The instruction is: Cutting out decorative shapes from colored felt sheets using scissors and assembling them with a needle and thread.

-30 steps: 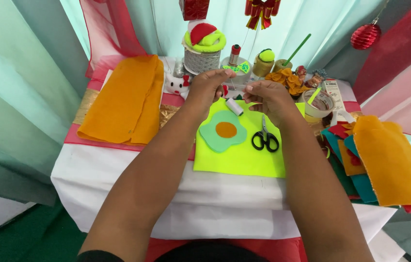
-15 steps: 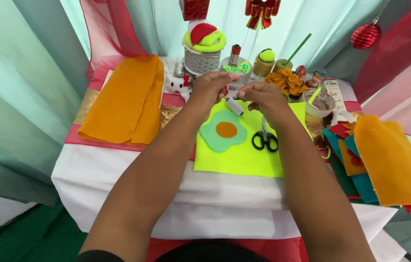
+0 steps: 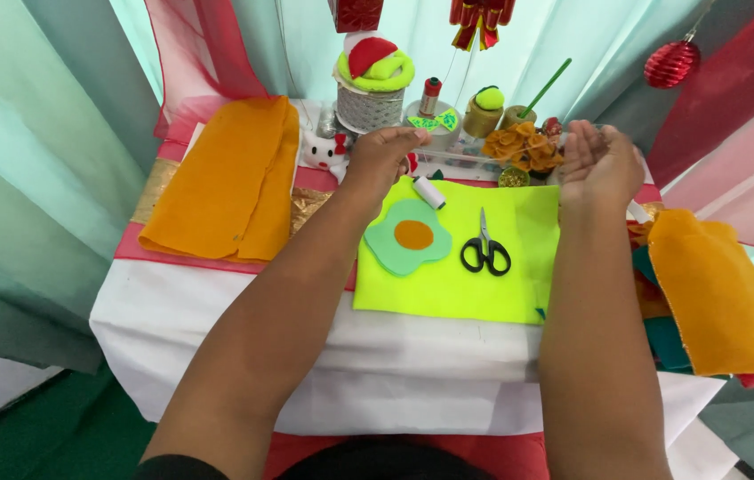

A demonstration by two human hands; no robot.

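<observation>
Both arms stretch out over the table (image 3: 217, 311), draped in white cloth, and the hands are up at the far edge of the lime-green felt sheet (image 3: 475, 280). The left hand (image 3: 383, 153) hovers with fingers curled loosely, pinching something fine at the fingertips; what it is, I cannot tell, it is too small to make out. Just below that hand lies a small white thread spool (image 3: 430, 192), resting on the top edge of the green sheet, close to the hand but apart from it. The right hand (image 3: 597, 164) is raised and spread, fingers upright, gripping nothing I can see.

On the sheet sits a felt fried-egg shape (image 3: 408, 236), pale green with an orange centre, and just beside it, to the right, black-handled scissors (image 3: 485, 252) lie with blades pointing away from the person. Neither hand touches them.

Off to the left, a folded orange cloth (image 3: 230, 182) lies on the table. On the right, another orange cloth (image 3: 719, 289) hangs over the edge. Behind the hands, a small silver basket (image 3: 368, 108) topped with red and green rolls stands among orange felt flowers (image 3: 524, 149).
</observation>
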